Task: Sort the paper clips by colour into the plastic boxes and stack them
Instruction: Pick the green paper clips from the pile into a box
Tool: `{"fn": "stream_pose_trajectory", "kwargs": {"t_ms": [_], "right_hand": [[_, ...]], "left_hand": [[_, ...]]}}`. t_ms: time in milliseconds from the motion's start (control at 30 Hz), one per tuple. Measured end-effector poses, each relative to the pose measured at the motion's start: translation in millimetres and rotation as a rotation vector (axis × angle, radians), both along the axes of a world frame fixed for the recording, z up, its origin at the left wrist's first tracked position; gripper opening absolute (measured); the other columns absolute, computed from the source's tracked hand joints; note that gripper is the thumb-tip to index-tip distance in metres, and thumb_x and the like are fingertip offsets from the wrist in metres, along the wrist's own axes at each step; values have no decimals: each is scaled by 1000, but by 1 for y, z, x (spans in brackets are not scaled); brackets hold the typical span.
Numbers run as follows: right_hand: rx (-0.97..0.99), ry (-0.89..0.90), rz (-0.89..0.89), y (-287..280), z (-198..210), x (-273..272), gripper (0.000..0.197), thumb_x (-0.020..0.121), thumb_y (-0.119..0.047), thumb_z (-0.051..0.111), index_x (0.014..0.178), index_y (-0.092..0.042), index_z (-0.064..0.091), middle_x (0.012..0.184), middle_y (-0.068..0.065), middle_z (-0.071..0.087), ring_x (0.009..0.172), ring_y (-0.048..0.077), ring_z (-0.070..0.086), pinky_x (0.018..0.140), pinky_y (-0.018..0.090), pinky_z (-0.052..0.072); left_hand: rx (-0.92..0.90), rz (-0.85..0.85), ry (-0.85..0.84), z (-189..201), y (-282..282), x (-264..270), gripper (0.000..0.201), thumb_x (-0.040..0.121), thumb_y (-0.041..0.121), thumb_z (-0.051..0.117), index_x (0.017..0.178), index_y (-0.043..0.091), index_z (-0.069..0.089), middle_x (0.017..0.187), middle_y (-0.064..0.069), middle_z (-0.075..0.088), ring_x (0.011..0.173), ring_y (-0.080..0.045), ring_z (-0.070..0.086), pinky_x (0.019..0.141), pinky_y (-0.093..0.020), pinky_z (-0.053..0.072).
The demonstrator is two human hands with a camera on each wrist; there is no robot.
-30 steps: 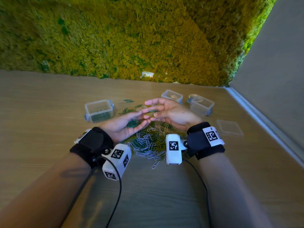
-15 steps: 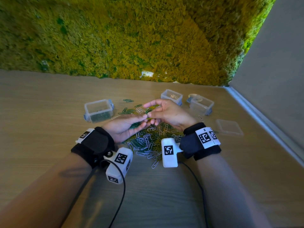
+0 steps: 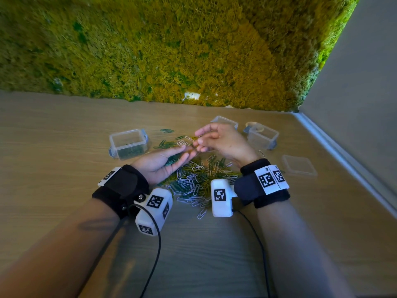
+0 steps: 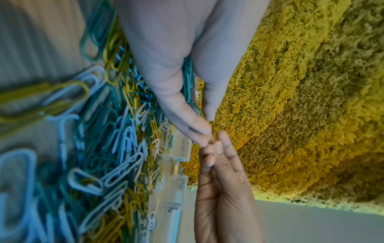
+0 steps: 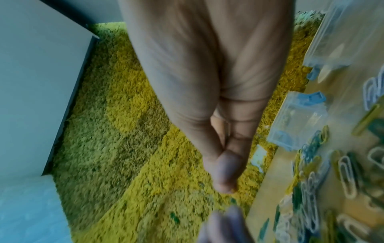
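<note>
A mixed pile of white, green and yellow paper clips (image 3: 197,181) lies on the wooden table between my wrists. My left hand (image 3: 186,152) is palm up above the pile, with green paper clips (image 3: 171,161) held between thumb and fingers (image 4: 190,92). My right hand (image 3: 198,144) meets the left fingertips and pinches a small clip there; it looks yellow (image 5: 233,190), though it is blurred. Three clear plastic boxes stand behind: the left box (image 3: 129,145) holds green clips, the middle box (image 3: 224,121) is partly hidden by my right hand, and the right box (image 3: 262,137) stands beside it.
A clear lid (image 3: 299,166) lies flat at the right of the boxes. Loose green clips (image 3: 167,131) are scattered behind my hands. A moss wall (image 3: 171,50) closes the back of the table and a grey wall (image 3: 354,104) runs along its right side.
My right hand went from lying flat above the left palm to pinching at the left fingertips. Both wrists shifted slightly left and back.
</note>
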State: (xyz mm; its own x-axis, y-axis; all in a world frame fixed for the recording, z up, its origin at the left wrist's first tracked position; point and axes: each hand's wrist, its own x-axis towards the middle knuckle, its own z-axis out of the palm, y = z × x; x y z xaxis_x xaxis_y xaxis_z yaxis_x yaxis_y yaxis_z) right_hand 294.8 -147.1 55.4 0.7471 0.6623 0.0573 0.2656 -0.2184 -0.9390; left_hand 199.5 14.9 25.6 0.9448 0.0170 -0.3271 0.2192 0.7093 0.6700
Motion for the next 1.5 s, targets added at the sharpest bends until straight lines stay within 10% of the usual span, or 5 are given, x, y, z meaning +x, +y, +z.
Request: {"fn": "stream_pose_trajectory", "kwargs": {"t_ms": [567, 867, 1167, 1300, 1500], "right_hand": [[-255, -211, 148, 3, -2, -9, 17, 81, -13, 73, 98, -11, 69, 79, -3, 65, 55, -7, 56, 58, 16, 47], [-333, -229, 28, -4, -3, -1, 9, 87, -17, 67, 94, -11, 67, 81, 7, 69, 65, 12, 60, 63, 25, 52], [-894, -225, -267, -61, 20, 21, 20, 86, -22, 67, 101, -9, 65, 108, 8, 65, 94, 21, 59, 77, 31, 45], [-1117, -96, -415, -105, 29, 26, 13, 84, -14, 69, 90, -3, 66, 96, 12, 62, 81, 24, 57, 70, 31, 46], [-1111, -56, -358, -104, 21, 25, 19, 79, -22, 70, 89, -6, 70, 98, 12, 66, 85, 23, 60, 72, 29, 48]], "left_hand": [[45, -37, -36, 2, -6, -4, 38, 85, -1, 52, 121, -12, 49, 117, -26, 60, 93, -26, 69, 73, -26, 58], [-40, -86, -24, 4, -5, -5, 31, 94, -4, 40, 121, -8, 54, 118, -26, 62, 101, -26, 67, 73, -20, 57], [-435, -124, 3, -6, 17, 3, 38, 48, -15, 84, 76, -4, 61, 65, -6, 54, 38, -5, 48, 30, -14, 37], [-380, -14, 91, -3, 14, 4, 15, 90, 15, 49, 85, 2, 53, 71, -6, 48, 50, -10, 43, 37, -18, 37], [-258, 7, 22, 6, 11, -3, 47, 50, 0, 52, 96, 4, 48, 82, -11, 47, 72, -16, 39, 64, -21, 32]]}}
